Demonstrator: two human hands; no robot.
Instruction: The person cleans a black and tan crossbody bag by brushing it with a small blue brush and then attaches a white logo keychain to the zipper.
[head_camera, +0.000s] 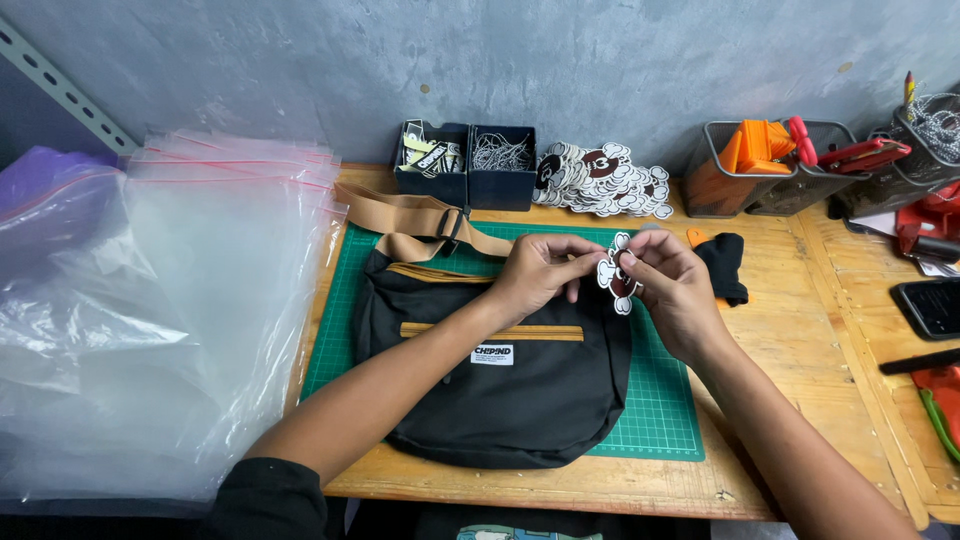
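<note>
Tag: white-and-maroon die-cut card hang tag (617, 272), light, bendy; left hand (540, 270) and right hand (668, 285) fingers pinch its edges above soft black fabric sling bag (500, 390).

Bright, even overhead light, soft shadows, sharp focus, slight wide-angle edge distortion

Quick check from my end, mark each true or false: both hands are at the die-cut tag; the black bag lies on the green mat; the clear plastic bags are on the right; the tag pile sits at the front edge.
1. Both the left hand and right hand hold the die-cut tag: true.
2. The black bag lies on the green mat: true.
3. The clear plastic bags are on the right: false, they are on the left.
4. The tag pile sits at the front edge: false, it lies by the back wall.
</note>
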